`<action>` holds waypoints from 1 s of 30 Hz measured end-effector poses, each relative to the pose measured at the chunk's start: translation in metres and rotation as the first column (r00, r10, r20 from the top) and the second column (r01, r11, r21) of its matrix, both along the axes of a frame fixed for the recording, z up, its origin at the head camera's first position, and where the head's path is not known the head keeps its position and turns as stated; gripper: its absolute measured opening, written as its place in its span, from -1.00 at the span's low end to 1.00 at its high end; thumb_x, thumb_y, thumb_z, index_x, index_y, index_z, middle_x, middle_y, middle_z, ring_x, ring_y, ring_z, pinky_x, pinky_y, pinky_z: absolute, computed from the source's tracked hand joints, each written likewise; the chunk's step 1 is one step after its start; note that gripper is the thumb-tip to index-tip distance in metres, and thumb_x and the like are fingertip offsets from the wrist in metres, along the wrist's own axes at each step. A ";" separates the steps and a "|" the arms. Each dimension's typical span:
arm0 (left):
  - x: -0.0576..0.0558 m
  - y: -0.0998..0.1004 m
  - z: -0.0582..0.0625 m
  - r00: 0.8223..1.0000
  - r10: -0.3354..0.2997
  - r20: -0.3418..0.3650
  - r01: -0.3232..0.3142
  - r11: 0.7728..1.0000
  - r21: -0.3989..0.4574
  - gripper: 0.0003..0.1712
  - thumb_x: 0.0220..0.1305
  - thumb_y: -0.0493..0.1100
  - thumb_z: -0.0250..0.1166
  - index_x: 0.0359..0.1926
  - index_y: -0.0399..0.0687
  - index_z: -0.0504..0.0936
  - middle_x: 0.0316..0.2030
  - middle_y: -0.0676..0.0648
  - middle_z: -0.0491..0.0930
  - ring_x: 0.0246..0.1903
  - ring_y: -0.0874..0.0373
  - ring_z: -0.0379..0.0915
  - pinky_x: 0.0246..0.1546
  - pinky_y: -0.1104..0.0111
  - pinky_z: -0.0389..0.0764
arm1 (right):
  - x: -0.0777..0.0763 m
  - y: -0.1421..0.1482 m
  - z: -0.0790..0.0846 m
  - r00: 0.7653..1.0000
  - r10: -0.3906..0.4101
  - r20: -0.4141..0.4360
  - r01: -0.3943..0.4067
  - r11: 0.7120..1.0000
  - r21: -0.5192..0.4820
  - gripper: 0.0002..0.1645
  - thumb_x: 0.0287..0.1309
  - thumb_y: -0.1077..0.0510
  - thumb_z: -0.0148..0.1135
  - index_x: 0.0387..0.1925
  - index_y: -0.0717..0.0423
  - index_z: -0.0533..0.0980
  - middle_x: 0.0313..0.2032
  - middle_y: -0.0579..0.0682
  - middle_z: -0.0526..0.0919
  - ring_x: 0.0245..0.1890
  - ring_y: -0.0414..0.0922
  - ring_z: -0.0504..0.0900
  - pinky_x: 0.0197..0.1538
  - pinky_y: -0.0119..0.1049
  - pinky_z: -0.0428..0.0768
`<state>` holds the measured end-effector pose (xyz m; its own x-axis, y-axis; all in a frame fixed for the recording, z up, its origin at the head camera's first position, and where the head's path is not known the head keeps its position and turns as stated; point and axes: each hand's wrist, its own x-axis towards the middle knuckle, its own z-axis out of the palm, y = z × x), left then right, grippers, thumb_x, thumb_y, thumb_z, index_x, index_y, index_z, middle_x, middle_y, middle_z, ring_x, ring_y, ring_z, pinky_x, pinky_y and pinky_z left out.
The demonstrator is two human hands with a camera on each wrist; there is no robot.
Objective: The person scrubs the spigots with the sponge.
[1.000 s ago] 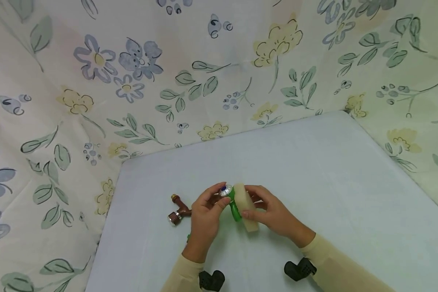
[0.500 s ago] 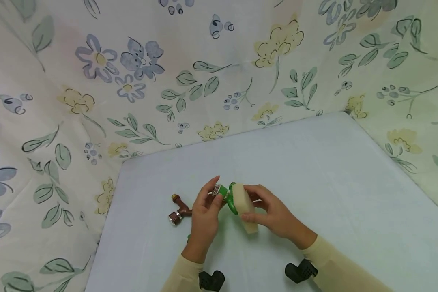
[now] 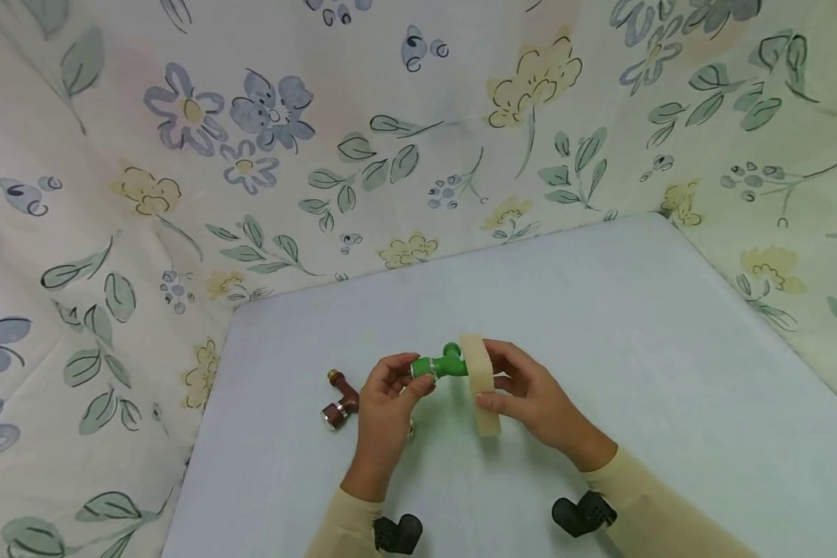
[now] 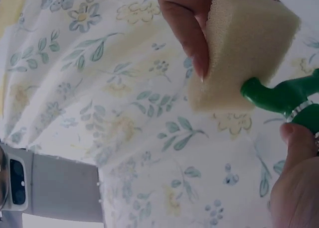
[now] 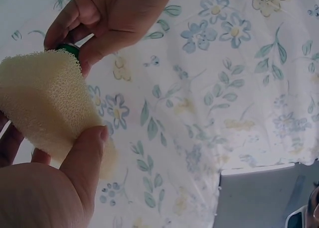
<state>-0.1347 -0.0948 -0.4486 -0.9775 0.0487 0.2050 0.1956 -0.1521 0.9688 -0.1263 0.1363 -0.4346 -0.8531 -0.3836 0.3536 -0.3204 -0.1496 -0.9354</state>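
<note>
My left hand [image 3: 384, 411] pinches a small green tap [image 3: 452, 364] by its ribbed, silver-trimmed end, thumb in front. The tap lies roughly level above the table, pointing right. My right hand [image 3: 537, 395] grips a cream block of porous sponge [image 3: 481, 387], thumb on the near side and fingers behind. In the left wrist view, the tap's curved green tube [image 4: 264, 96] meets the broad face of the sponge [image 4: 249, 44]. From the right wrist, the sponge [image 5: 50, 88] hides most of the tap; only a green bit [image 5: 69, 49] shows between the left fingers.
A brown tap [image 3: 345, 403] with a silver-rimmed knob and brass end lies on the white table [image 3: 600, 325], left of my left hand. Something small and shiny [image 3: 411, 428] peeks out beside that wrist, mostly hidden. Floral cloth [image 3: 363, 155] hangs behind and at both sides.
The green tap has turned from tilted, silver face showing, to lying sideways with its knob end in the left fingers. The sponge and right hand have shifted slightly right, and the sponge stands more upright.
</note>
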 end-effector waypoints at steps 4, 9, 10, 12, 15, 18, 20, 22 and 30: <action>0.000 -0.001 0.001 0.999 -0.031 0.009 0.031 0.999 0.023 -0.55 0.12 -0.26 0.42 0.04 -0.19 0.53 -0.10 -0.30 0.51 -0.15 -0.14 0.52 -0.13 0.09 0.60 | -0.004 0.001 -0.008 0.999 0.031 0.010 -0.031 0.999 -0.030 -0.27 0.16 0.39 0.27 0.33 0.08 0.26 0.12 0.15 0.42 0.05 0.11 0.42 -0.02 -0.07 0.55; 0.001 -0.002 0.002 0.997 -0.077 0.002 0.077 0.996 0.054 -0.56 0.16 -0.28 0.39 0.07 -0.22 0.52 -0.05 -0.32 0.51 -0.09 -0.18 0.52 -0.10 0.07 0.58 | -0.005 0.001 -0.009 0.999 0.029 0.020 -0.029 1.000 -0.009 -0.27 0.17 0.40 0.25 0.34 0.06 0.27 0.11 0.13 0.42 0.05 0.11 0.41 0.00 -0.07 0.54; 0.001 -0.002 0.003 0.997 -0.081 0.000 0.081 0.995 0.057 -0.56 0.17 -0.28 0.38 0.07 -0.23 0.52 -0.04 -0.33 0.51 -0.08 -0.18 0.52 -0.10 0.07 0.58 | -0.005 0.001 -0.008 1.000 0.018 0.015 -0.018 1.000 0.004 -0.27 0.16 0.41 0.26 0.34 0.06 0.27 0.10 0.12 0.43 0.05 0.11 0.41 0.01 -0.07 0.53; 0.002 -0.002 0.004 0.996 -0.089 -0.004 0.089 0.994 0.062 -0.57 0.18 -0.31 0.37 0.07 -0.25 0.51 -0.04 -0.34 0.50 -0.08 -0.17 0.52 -0.10 0.07 0.58 | -0.005 0.001 -0.004 1.000 -0.011 0.005 0.011 0.999 0.035 -0.26 0.14 0.41 0.27 0.33 0.06 0.27 0.08 0.11 0.43 0.05 0.11 0.41 0.03 -0.04 0.51; 0.002 -0.002 0.005 0.995 -0.101 -0.003 0.100 0.992 0.073 -0.56 0.18 -0.35 0.35 0.08 -0.31 0.49 -0.04 -0.35 0.50 -0.08 -0.16 0.53 -0.10 0.07 0.58 | -0.003 0.000 0.002 0.999 -0.052 -0.002 0.052 0.995 0.082 -0.26 0.13 0.37 0.31 0.33 0.07 0.28 0.06 0.11 0.44 0.05 0.10 0.41 0.06 -0.01 0.49; 0.002 -0.001 0.006 0.994 -0.109 -0.003 0.109 0.991 0.082 -0.54 0.18 -0.37 0.34 0.10 -0.39 0.46 -0.05 -0.36 0.50 -0.08 -0.15 0.53 -0.10 0.06 0.57 | -0.001 0.000 0.008 0.997 -0.078 -0.005 0.078 0.990 0.115 -0.26 0.13 0.33 0.33 0.32 0.11 0.27 0.05 0.11 0.43 0.06 0.09 0.42 0.07 0.00 0.48; 0.003 -0.001 0.006 0.994 -0.110 -0.001 0.109 0.991 0.082 -0.53 0.18 -0.37 0.34 0.10 -0.41 0.45 -0.05 -0.36 0.50 -0.09 -0.14 0.53 -0.10 0.06 0.58 | -0.001 0.000 0.009 0.995 -0.099 -0.010 0.099 0.985 0.140 -0.26 0.13 0.31 0.34 0.32 0.12 0.28 0.05 0.09 0.42 0.05 0.07 0.42 0.07 -0.03 0.49; 0.003 0.000 0.006 0.994 -0.111 0.004 0.110 0.991 0.081 -0.52 0.16 -0.37 0.36 0.10 -0.41 0.45 -0.05 -0.36 0.50 -0.10 -0.13 0.54 -0.11 0.07 0.59 | -0.001 -0.001 0.009 0.992 -0.124 -0.021 0.126 0.978 0.168 -0.26 0.13 0.28 0.35 0.32 0.12 0.28 0.05 0.08 0.41 0.05 0.06 0.42 0.07 -0.04 0.49; 0.005 0.000 0.006 0.996 -0.088 0.017 0.087 0.996 0.017 -0.53 0.09 -0.33 0.43 0.05 -0.26 0.54 -0.08 -0.31 0.54 -0.21 0.00 0.51 -0.20 0.30 0.62 | -0.002 0.000 0.004 0.973 -0.223 -0.055 0.229 0.944 0.239 -0.26 0.13 0.21 0.37 0.32 0.15 0.28 0.02 0.08 0.41 0.03 0.07 0.42 0.03 0.12 0.48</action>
